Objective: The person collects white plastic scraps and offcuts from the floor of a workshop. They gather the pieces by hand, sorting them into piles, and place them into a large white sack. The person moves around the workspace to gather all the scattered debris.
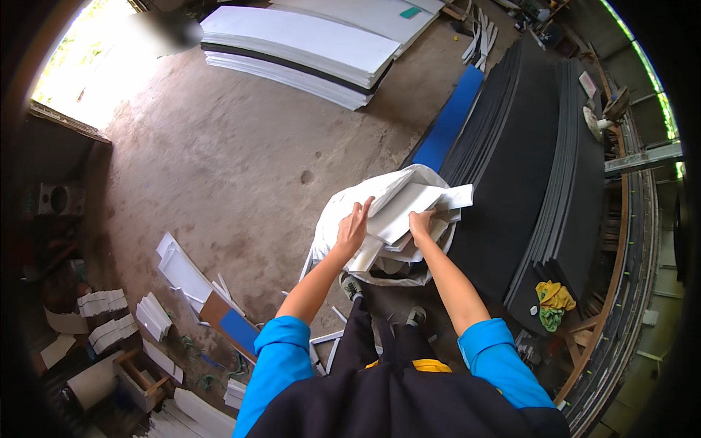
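Note:
A white sack (332, 212) stands in front of my feet, its mouth open and stuffed with flat white offcuts. My left hand (353, 228) is at the sack's left rim, index finger raised and the other fingers bent over the edge; its thumb is mostly hidden. On the right, my right hand (421, 225) grips a white board piece (405, 212) that lies tilted in the mouth, thumb on top and fingers out of sight beneath. Another white strip (456, 197) sticks out past the sack's right rim.
Stacked white sheets (299, 44) lie at the back. Dark sheets (511, 139) and a blue sheet (449, 120) lean along the right. White offcuts (186, 274) and a blue-and-brown board (234, 325) litter the left floor. A yellow-green cloth (553, 303) rests near the right-hand sheets.

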### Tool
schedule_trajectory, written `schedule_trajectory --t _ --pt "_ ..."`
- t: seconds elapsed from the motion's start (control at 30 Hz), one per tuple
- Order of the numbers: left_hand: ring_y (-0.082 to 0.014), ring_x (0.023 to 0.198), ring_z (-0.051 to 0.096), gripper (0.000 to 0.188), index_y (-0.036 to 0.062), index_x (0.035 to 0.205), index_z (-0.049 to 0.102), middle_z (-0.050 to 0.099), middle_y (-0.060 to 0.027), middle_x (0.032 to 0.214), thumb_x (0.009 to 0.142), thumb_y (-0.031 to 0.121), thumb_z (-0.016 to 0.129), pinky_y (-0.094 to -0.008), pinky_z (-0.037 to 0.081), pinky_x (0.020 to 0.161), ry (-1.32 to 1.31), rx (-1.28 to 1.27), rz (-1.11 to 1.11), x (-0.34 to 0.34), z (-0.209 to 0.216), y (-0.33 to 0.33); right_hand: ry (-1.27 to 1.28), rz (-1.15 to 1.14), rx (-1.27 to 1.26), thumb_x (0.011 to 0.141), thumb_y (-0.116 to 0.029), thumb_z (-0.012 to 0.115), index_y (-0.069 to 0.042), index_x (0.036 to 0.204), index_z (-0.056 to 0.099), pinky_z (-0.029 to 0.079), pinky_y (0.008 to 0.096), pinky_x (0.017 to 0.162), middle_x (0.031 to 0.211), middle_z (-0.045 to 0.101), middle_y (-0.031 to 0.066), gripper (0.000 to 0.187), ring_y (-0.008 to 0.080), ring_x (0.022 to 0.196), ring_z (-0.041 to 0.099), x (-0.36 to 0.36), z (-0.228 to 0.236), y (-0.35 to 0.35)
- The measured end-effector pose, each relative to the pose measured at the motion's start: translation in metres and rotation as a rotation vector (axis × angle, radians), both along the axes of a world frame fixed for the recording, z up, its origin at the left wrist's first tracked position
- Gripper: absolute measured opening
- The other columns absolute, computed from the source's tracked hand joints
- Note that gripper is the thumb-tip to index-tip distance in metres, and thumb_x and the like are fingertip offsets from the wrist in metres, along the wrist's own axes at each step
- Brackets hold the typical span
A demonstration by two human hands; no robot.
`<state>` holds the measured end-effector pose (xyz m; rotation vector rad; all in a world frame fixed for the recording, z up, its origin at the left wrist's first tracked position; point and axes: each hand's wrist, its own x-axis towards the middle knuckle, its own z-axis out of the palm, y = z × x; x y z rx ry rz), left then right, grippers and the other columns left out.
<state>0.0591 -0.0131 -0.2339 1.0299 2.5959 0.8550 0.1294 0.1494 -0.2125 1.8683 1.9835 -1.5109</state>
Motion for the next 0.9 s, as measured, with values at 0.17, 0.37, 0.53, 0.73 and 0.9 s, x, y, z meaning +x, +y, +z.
schedule_trajectory --t 0.17,0.37,0.53,0.73,0.9 --pt "-0.0330 0.076 0.057 0.042 0.0015 0.103 0.041 0.050 -0.0177 0.097 0.072 0.020 0.060 -0.0418 0.047 0.062 -0.132 -0.050 0.299 0.031 -0.002 -0.020 0.111 -0.038 -0.168 0.071 -0.025 0.058 -0.003 0.130 -0.007 0.033 0.0443 0.093 0.128 0.026 0.0277 0.091 0.0370 0.111 0.040 0.029 -0.020 0.003" --pt "-0.0357 0.073 0.059 0.039 0.0006 0.090 0.051 0.058 -0.0178 0.081 0.072 0.034 0.061 -0.0442 0.046 0.060 -0.179 -0.367 0.312 0.053 0.001 -0.053 0.228 -0.069 -0.580 0.078 -0.031 0.054 -0.006 0.125 -0.029 0.054 0.0391 0.059 0.118 0.035 0.0339 0.098 0.0389 0.074 0.059 0.041 0.024 -0.062" --pt "-0.0348 0.068 0.058 0.017 0.0031 0.086 0.053 0.059 -0.0150 0.079 0.080 0.019 0.050 -0.0428 0.046 0.056 -0.071 -0.140 0.207 0.046 0.001 -0.059 0.244 0.027 -0.461 0.080 -0.020 0.043 0.005 0.123 -0.025 0.056 0.0365 0.057 0.113 0.040 0.0337 0.085 0.0378 0.073 0.059 0.014 0.016 -0.064" --pt "-0.0327 0.067 0.057 0.013 0.0025 0.081 0.049 0.056 -0.0138 0.073 0.078 0.015 0.050 -0.0420 0.046 0.056 0.005 -0.040 0.129 0.045 -0.008 -0.062 0.030 0.297 -0.023 0.079 -0.017 0.040 0.020 0.118 -0.015 0.052 0.0389 0.065 0.097 0.048 0.0364 0.077 0.0389 0.083 0.057 0.008 -0.044 -0.094" --pt "-0.0316 0.067 0.058 0.012 0.0032 0.083 0.047 0.055 -0.0131 0.072 0.079 0.014 0.049 -0.0406 0.046 0.054 0.024 -0.110 0.096 0.045 -0.007 -0.059 0.053 0.341 0.105 0.079 -0.018 0.041 0.023 0.116 -0.012 0.046 0.0418 0.074 0.092 0.049 0.0390 0.077 0.0427 0.084 0.054 0.017 -0.064 -0.097"
